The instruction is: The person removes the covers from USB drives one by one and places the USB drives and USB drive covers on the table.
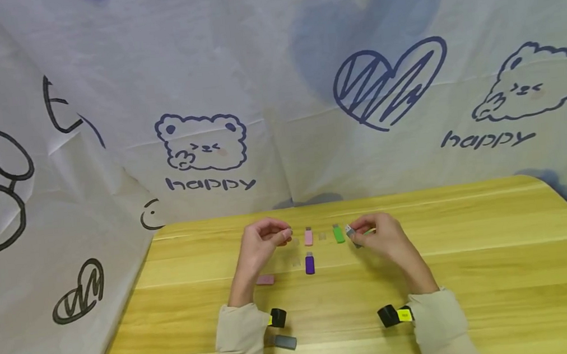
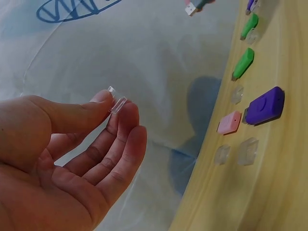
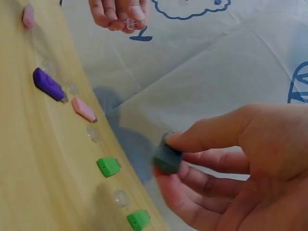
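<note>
Gray USB stick [image 1: 353,235] pinched in right fingers [image 3: 207,182], right of head-view center, plug [image 1: 348,228] tilted up-left, with clear cap [image 2: 118,103] pinched in left fingers [image 2: 124,159] well apart, frame-left.

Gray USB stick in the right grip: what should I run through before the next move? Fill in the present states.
1. Gray USB stick held in the right grip: ok.
2. Its metal plug uncovered: ok.
3. Clear cap pinched in the left grip: ok.
4. Stick and cap brought together: not ok, they are apart.
5. Cap's opening facing the plug: cannot tell.
6. Purple stick on the table, touched by neither grip: ok.
</note>
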`<action>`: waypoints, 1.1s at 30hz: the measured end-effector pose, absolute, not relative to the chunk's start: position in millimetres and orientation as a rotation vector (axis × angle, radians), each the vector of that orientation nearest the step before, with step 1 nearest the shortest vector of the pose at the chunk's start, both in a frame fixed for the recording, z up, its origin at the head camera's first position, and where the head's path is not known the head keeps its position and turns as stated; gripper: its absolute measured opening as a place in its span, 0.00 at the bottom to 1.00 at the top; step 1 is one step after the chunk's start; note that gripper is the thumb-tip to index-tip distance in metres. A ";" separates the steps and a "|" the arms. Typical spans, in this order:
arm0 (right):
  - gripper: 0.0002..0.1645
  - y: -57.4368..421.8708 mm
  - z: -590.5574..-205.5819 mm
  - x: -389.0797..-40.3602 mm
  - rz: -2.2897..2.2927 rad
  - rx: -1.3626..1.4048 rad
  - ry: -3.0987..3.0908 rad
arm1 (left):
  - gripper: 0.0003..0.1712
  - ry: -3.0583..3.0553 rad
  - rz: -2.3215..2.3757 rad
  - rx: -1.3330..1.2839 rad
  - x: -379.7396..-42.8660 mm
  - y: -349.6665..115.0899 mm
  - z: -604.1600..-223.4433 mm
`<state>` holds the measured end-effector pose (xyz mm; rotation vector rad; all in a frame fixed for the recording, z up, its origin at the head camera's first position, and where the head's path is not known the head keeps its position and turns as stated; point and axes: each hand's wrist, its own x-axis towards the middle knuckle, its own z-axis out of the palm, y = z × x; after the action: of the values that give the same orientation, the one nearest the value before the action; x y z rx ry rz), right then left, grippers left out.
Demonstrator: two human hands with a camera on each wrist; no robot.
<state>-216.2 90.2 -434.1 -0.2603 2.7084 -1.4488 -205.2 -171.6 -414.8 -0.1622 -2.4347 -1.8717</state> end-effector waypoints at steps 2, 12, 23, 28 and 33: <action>0.11 89.6 -437.2 -217.1 -1.429 -0.238 2.676 | 0.08 -2.457 -1.861 -0.156 -201.9 -168.4 -409.9; 0.10 80.8 -453.9 -219.8 -1.416 -0.083 2.568 | 0.05 -2.458 -1.852 -0.155 -214.1 -168.6 -434.8; 0.08 71.9 -465.7 -219.3 -1.298 -0.029 2.627 | 0.03 -2.547 -1.786 -0.197 -215.0 -160.7 -439.1; 0.08 70.4 -466.4 -216.8 -1.244 -0.034 2.660 | 0.03 -2.552 -1.795 -0.229 -214.7 -154.1 -443.0; 0.09 69.0 -466.5 -216.6 -1.212 -0.008 2.683 | 0.03 -2.595 -1.747 -0.252 -214.7 -147.8 -446.0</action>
<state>-216.6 69.0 -466.5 -0.0078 2.6833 -1.2117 -214.7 -147.8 -446.0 -0.2516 -2.5950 -1.7471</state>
